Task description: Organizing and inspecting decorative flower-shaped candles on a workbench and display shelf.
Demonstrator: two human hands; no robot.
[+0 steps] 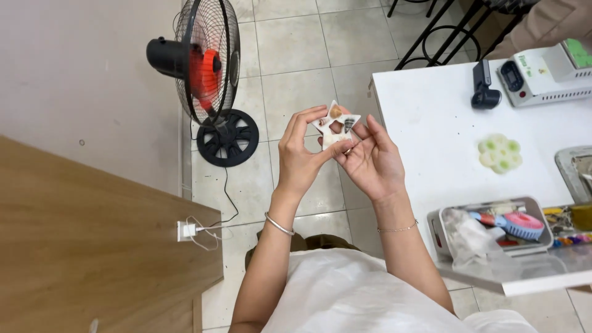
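Observation:
Both my hands hold a small white star-shaped piece (336, 125) with little shells and bits set in its face, raised above the tiled floor. My left hand (301, 154) pinches its left and lower edge with thumb and fingers. On the star's right side, the fingers of my right hand (372, 161) support it from behind and below. A silver bangle circles my left wrist and a thin chain my right.
A white table (431, 129) stands to the right with a flower-shaped green and white piece (500, 153), a grey box of tools (493, 229), a small white machine (546, 74) and a black device (484, 86). A black and orange standing fan (206, 68) is ahead on the left. A wooden surface (80, 246) lies at the left.

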